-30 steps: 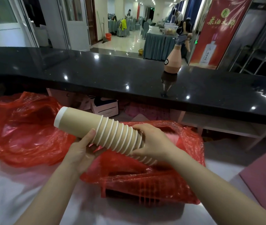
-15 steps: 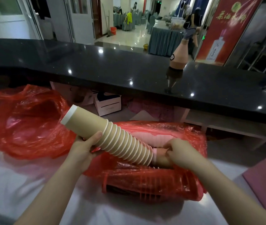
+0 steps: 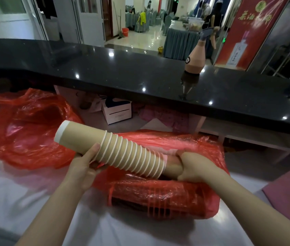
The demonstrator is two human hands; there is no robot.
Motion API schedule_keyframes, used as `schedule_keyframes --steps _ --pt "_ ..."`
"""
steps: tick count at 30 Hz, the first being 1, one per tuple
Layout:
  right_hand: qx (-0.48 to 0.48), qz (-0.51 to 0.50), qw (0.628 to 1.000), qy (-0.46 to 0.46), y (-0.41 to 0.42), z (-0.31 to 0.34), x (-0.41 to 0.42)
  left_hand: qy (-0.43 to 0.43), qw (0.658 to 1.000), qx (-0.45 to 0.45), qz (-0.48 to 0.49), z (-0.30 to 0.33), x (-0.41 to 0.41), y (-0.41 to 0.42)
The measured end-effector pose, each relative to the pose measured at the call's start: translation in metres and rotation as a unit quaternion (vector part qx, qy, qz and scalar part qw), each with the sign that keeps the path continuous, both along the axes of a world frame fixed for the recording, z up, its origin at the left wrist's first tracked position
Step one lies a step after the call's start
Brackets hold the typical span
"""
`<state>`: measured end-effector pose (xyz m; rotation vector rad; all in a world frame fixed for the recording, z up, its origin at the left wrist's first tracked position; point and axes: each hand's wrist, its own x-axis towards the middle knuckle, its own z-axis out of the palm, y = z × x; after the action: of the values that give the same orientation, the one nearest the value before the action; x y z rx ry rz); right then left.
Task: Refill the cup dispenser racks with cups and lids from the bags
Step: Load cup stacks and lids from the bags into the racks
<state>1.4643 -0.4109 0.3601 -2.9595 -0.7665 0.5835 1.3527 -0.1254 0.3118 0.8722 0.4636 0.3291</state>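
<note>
A glossy black stone counter [image 3: 123, 75] curves across the back, a tan spray bottle [image 3: 194, 59] standing on it. In front, on a white cloth, lie two crinkled red plastic bags [image 3: 25, 128], thin and translucent; the nearer one holds further sleeves of cups. Above it a stack of brown paper cups [image 3: 116, 148] with white rolled rims lies angled, probably being lifted clear. The left hand [image 3: 82, 167] cradles and grips its middle; the right hand [image 3: 194, 167] clasps its lower end.
</note>
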Motion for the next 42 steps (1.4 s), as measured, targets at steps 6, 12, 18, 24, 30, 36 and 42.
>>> schedule_keyframes --steps 6,12,18,24,30,36,42 --pt "0.165 0.076 0.981 -0.073 0.009 0.014 -0.01 0.013 0.995 -0.102 -0.012 0.004 -0.004 0.009" --pt "0.311 0.053 0.941 -0.126 0.035 0.026 -0.014 -0.042 0.992 -0.114 0.017 0.022 -0.01 0.033" --pt "0.357 -0.092 0.916 -0.158 0.062 0.026 -0.012 -0.065 0.986 -0.141 0.061 0.025 -0.02 0.044" --pt "0.5 -0.059 0.86 0.084 0.087 0.031 -0.026 -0.051 0.985 -0.146 0.076 0.028 -0.028 0.046" --pt "0.565 -0.011 0.825 0.018 0.071 0.045 -0.02 -0.056 0.98 -0.168 0.087 0.025 -0.039 0.047" --pt "0.094 0.075 0.979 -0.164 0.029 0.022 -0.006 -0.053 0.975 -0.195 0.09 0.013 -0.043 0.041" --pt "-0.114 0.128 0.971 -0.168 0.045 -0.017 -0.013 -0.044 0.974 -0.207 0.081 0.015 -0.037 0.031"
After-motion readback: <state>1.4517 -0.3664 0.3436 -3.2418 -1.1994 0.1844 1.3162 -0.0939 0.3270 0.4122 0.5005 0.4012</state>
